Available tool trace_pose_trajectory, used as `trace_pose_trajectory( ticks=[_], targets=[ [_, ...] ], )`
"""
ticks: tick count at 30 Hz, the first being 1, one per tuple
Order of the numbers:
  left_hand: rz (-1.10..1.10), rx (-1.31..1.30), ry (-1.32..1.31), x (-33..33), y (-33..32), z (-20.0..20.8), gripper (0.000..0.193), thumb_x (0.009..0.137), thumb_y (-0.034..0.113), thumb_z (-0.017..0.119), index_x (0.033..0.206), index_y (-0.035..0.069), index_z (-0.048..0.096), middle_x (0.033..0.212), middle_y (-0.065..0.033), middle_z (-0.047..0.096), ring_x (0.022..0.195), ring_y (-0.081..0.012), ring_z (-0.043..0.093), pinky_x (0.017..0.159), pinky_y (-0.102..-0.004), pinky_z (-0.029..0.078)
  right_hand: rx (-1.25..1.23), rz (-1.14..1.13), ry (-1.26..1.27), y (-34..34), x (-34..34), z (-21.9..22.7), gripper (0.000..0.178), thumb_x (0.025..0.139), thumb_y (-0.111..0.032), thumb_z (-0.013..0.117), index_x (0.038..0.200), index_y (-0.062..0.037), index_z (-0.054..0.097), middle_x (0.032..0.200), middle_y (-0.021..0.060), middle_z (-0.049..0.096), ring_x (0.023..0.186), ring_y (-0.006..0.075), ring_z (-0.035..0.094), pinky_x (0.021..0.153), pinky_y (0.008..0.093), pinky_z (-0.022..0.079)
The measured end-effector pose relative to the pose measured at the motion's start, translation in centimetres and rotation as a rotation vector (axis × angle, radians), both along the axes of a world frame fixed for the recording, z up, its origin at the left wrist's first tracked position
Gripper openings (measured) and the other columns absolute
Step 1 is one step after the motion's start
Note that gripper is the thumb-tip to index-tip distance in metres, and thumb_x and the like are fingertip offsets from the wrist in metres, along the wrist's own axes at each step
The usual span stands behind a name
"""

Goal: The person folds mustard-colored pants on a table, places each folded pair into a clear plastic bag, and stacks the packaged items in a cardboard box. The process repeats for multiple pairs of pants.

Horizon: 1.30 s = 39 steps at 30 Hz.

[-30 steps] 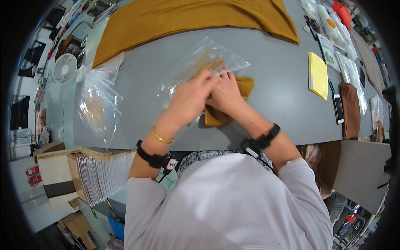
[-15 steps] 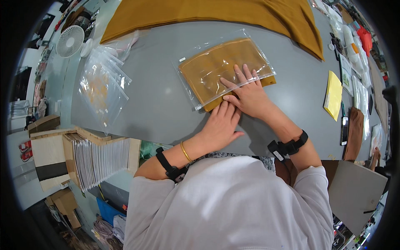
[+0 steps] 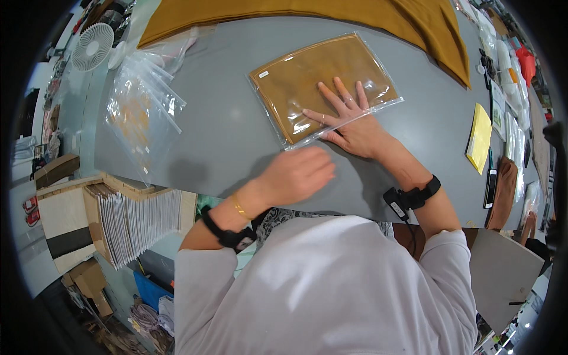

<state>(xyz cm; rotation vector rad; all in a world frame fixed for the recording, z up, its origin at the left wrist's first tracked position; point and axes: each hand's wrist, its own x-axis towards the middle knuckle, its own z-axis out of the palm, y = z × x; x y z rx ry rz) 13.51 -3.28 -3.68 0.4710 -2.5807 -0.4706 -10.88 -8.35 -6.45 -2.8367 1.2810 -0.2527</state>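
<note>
A mustard-brown folded fabric (image 3: 284, 97) lies flat inside a clear zip bag (image 3: 386, 102) in the middle of the table. The bag's zip edge faces me and slants up to the right. My right hand (image 3: 355, 124) is spread over the near right part of the fabric. The bag's edge crosses its knuckles, and its fingers seem to be under the clear film. Just in front of the bag's near left corner is my left hand (image 3: 296, 174), smeared by motion. I cannot make out its fingers or anything in them.
A mustard-brown cloth (image 3: 307, 12) spreads across the far edge of the grey table (image 3: 219, 106). Several clear bags (image 3: 142, 112) lie at the left, near a white fan (image 3: 93, 47). A yellow packet (image 3: 479, 139), a phone (image 3: 490, 188) and brown fabric (image 3: 503, 192) are at the right.
The fabric's near edge, which stuck out of the bag, is now inside it. My left hand has come off the bag toward me. The right hand's fingers have spread wider.
</note>
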Motion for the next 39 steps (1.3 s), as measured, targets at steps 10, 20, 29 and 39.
trace_pose_trajectory(
  ticks=[10,20,29,39],
  targets=[
    [-0.070,0.050,-0.057,6.6,-6.2,-0.8,0.019,0.086,-0.001,0.069,0.105,-0.001,0.066,0.123,-0.0152,0.067,0.123,-0.0343,0.063,0.103,-0.0420,0.054,0.250,0.071,-0.040,4.9,-0.3,4.9,0.052,0.092,-0.041,0.074,0.135,-0.0121,0.067,0.152,0.0193,0.052,0.149,0.0383,0.041,0.125,0.0554,0.027],
    [0.152,0.277,-0.072,4.6,-3.1,-1.6,0.014,0.090,-0.006,0.062,0.102,-0.003,0.055,0.129,-0.0210,0.061,0.115,-0.0383,0.064,0.092,-0.0426,0.056,-0.183,0.176,-0.315,2.9,6.2,-0.2,0.011,0.083,-0.020,0.068,0.092,-0.0141,0.068,0.095,-0.0010,0.061,0.098,0.0192,0.059,0.087,0.0338,0.043],
    [0.133,0.246,-0.026,6.7,-1.3,-2.4,0.019,0.092,0.000,0.061,0.110,-0.005,0.058,0.142,-0.0216,0.057,0.121,-0.0399,0.062,0.104,-0.0442,0.053,-0.319,0.035,-0.057,0.0,-11.7,5.3,0.022,0.079,-0.006,0.068,0.100,-0.0078,0.064,0.104,0.0091,0.062,0.102,0.0299,0.062,0.089,0.0430,0.050],
    [0.398,0.520,0.172,3.8,-2.1,6.5,0.054,0.088,0.014,0.077,0.140,0.006,0.063,0.126,-0.0146,0.071,0.118,-0.0314,0.067,0.103,-0.0401,0.053,-0.393,0.472,-0.265,1.3,0.4,16.7,0.037,0.080,-0.003,0.079,0.115,-0.0022,0.068,0.107,0.0128,0.065,0.098,0.0320,0.062,0.079,0.0421,0.051]
  ],
)
